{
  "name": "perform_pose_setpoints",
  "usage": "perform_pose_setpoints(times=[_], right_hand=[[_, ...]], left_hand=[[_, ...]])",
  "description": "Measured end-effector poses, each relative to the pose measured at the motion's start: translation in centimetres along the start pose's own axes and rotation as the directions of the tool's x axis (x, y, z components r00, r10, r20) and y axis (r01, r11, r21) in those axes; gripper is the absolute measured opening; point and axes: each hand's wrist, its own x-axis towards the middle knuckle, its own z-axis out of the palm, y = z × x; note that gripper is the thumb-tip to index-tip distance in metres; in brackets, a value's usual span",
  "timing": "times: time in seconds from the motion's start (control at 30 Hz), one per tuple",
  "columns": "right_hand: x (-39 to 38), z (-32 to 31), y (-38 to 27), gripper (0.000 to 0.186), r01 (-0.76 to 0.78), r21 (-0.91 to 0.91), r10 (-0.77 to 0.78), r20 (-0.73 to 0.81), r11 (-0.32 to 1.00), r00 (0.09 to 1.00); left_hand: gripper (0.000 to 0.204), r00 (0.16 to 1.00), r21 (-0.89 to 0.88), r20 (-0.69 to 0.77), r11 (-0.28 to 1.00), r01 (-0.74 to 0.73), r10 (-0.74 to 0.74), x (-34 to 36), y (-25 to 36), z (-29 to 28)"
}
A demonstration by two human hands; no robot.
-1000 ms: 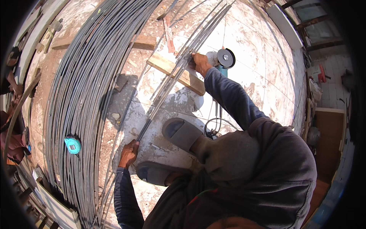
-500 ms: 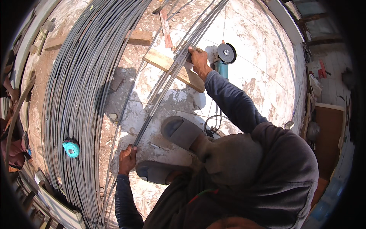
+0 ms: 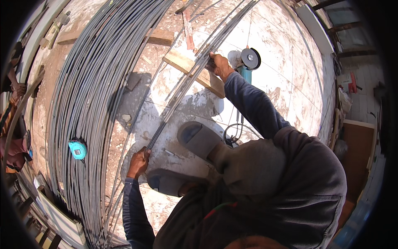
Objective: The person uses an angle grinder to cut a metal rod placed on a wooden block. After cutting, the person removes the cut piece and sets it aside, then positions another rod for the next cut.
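Observation:
A small bundle of thin steel rods (image 3: 179, 96) slants from the near left up to the far right. My left hand (image 3: 138, 162) is closed around its near ends, just beyond my slippered foot (image 3: 163, 182). Farther up, my right hand (image 3: 222, 66) grips the same bundle from its right side, the fingers partly hidden. Under the rods by that hand lies a wooden block (image 3: 209, 83). Just right of my right hand is an angle grinder (image 3: 246, 74) with a dark disc.
A large bundle of long steel rods (image 3: 89, 112) fills the left side, with a turquoise tape measure (image 3: 77, 149) on it. A hammer (image 3: 58, 29) lies at the far left. The grinder's cord (image 3: 238, 135) curls near my other foot (image 3: 201, 139). Another person's hand (image 3: 17, 92) shows at the left edge.
The whole view has shifted slightly. Both hands keep their hold on the small bundle, with little visible movement along it.

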Motion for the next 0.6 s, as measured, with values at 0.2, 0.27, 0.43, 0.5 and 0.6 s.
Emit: perform_pose_setpoints(times=[0.2, 0.27, 0.43, 0.5, 0.6], right_hand=[[2.9, -2.5, 0.0, 0.026, -0.036, -0.027, 0.04, 0.156, 0.999, 0.987], [2.8, -2.3, 0.4, 0.025, -0.038, 0.034, 0.032, 0.165, 0.999, 0.986], [2.1, -1.5, 0.2, 0.027, -0.031, -0.001, 0.031, 0.133, 1.0, 0.991], [2.1, -1.7, 0.3, 0.032, 0.027, -0.072, -0.018, 0.131, 0.997, 0.991], [2.0, -2.0, -0.1, 0.037, 0.288, -0.574, -0.379, -0.043, 0.767, 0.924]], left_hand=[[0.059, 0.994, -0.031, -0.101, 0.998, 0.045, -0.048, 0.1, 1.4, 0.4], [0.057, 0.991, -0.002, -0.127, 0.999, 0.044, -0.044, -0.1, 1.5, 0.6], [0.055, 0.991, 0.069, -0.127, 0.996, 0.049, -0.04, -0.1, 1.3, 0.7], [0.054, 0.988, 0.124, -0.136, 0.988, 0.09, -0.072, 0.0, 1.1, 1.0], [0.053, 0.989, 0.102, -0.133, 0.992, 0.076, -0.062, 0.5, 0.8, 1.3]])
